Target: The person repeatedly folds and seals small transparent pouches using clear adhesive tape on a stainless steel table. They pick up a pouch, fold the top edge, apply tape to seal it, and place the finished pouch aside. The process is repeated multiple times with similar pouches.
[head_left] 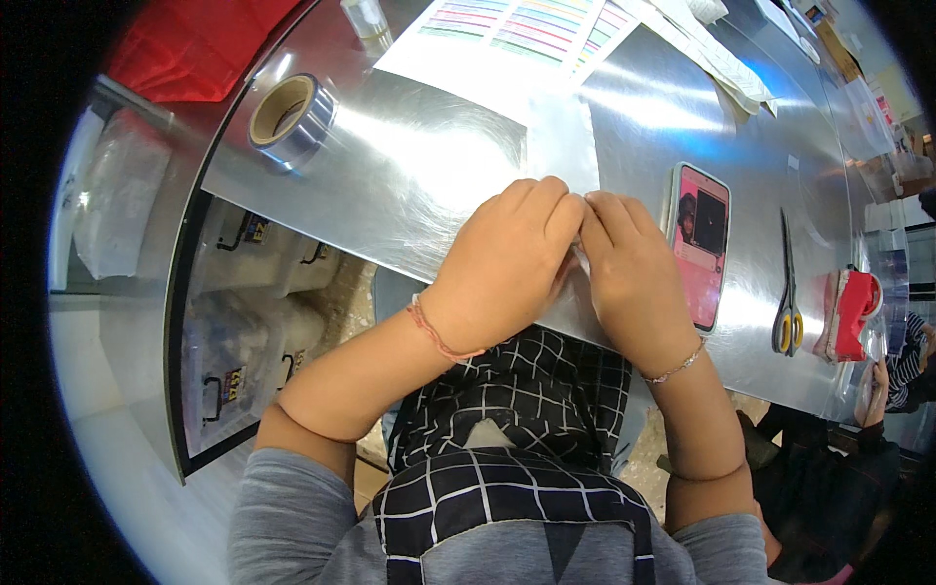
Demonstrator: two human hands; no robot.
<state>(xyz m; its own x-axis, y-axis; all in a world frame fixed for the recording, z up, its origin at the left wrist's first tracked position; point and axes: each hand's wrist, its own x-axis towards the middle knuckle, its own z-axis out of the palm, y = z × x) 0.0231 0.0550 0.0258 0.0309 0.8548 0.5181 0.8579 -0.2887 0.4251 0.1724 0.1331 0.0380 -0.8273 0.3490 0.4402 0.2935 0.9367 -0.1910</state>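
Note:
My left hand [512,244] and my right hand [629,263] meet at the near edge of the steel table, fingertips pressed together. Between them they pinch the near end of a flat, translucent plastic bag or sleeve [563,141], which stretches away from me across the metal. Its pinched edge is hidden by my fingers. Just right of my right hand lies a phone [704,258] with a pink screen. Farther right are scissors [787,312] with black and yellow handles, blades pointing away.
A wide roll of clear tape [310,136] stands at the left. Printed sheets with coloured rows [458,58] lie at the back beside a small clear container [369,24]. A red tape dispenser [850,317] sits far right, near another person [829,478]. Plastic bins [229,361] fill a shelf below.

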